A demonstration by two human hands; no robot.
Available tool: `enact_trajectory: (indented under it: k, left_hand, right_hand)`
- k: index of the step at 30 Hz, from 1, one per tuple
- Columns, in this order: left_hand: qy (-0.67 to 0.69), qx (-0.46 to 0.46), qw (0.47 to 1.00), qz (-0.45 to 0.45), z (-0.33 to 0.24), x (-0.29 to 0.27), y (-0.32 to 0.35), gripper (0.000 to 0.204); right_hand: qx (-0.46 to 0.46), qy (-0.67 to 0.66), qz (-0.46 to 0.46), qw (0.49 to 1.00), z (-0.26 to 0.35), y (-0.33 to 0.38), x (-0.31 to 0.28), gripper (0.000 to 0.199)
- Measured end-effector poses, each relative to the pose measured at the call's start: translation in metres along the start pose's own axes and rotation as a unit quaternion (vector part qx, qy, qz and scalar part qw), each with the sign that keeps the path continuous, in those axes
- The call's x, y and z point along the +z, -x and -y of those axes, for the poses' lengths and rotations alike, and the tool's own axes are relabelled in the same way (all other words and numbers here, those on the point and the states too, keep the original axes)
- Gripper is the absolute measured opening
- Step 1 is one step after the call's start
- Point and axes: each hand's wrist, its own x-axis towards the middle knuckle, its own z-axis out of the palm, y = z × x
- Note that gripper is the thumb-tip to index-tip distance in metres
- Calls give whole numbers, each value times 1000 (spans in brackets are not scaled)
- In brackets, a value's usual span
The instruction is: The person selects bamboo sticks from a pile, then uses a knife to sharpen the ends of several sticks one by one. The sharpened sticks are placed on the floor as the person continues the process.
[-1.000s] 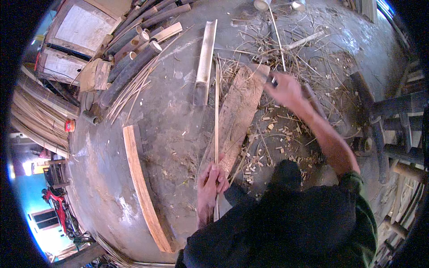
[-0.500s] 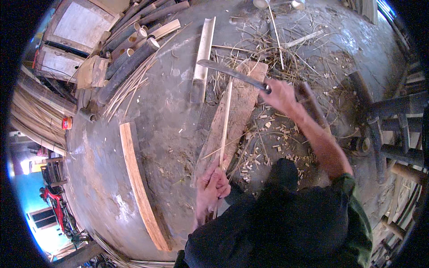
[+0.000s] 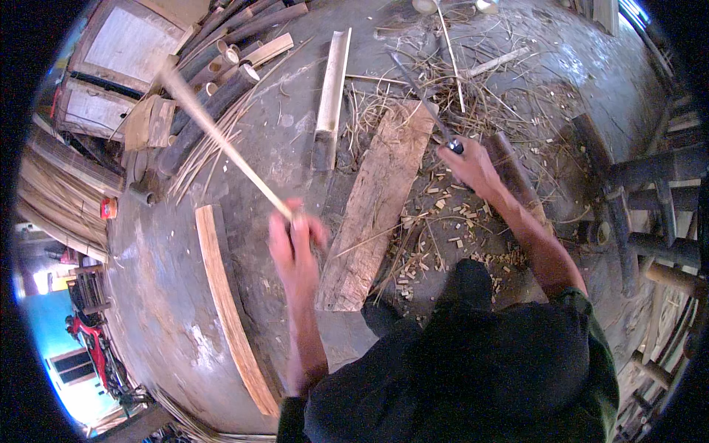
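My left hand (image 3: 297, 240) is closed round one end of a thin, pale bamboo strip (image 3: 229, 153). The strip slants up and to the left through the air, its far end smeared by motion. In my right hand (image 3: 473, 168) is the dark handle of a long-bladed knife (image 3: 422, 92), its blade pointing away and slightly left. The blade passes over the far right end of a rough wooden board (image 3: 373, 199) that lies on the floor between my hands. Small cut bamboo pieces (image 3: 443, 203) are scattered right of the board.
A split bamboo length (image 3: 221, 284) lies at the left, and a half-round piece (image 3: 334, 92) farther off. Bamboo poles (image 3: 221, 96) are heaped at the far left. Tangled shavings (image 3: 473, 92) cover the floor beyond the board. A dark bamboo frame (image 3: 653, 199) stands at the right.
My left hand has lifted the bamboo strip off the board and swung it up to the left. The knife in my right hand has turned from pointing left to pointing more away.
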Motion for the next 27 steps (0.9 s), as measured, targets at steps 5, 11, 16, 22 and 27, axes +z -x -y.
enact_trajectory:
  k: [5, 11, 16, 22, 27]
  left_hand:
    - [89, 64, 994, 9, 9, 49, -74, 17]
    - [38, 55, 998, 7, 60, 74, -89, 18]
    - [114, 125, 980, -104, -13, 47, -107, 32]
    - [209, 231, 924, -223, -92, 27, -97, 37]
    - [240, 252, 892, -289, -106, 53, -71, 47]
  right_hand:
    - [-120, -57, -16, 991, -34, 58, 32, 45]
    - [-105, -73, 61, 990, -49, 85, 48, 48]
    - [-49, -68, 87, 993, -49, 87, 32, 52]
    - [-53, -25, 62, 996, -7, 95, 39, 48]
    - [-212, -131, 140, 958, 88, 107, 37, 44]
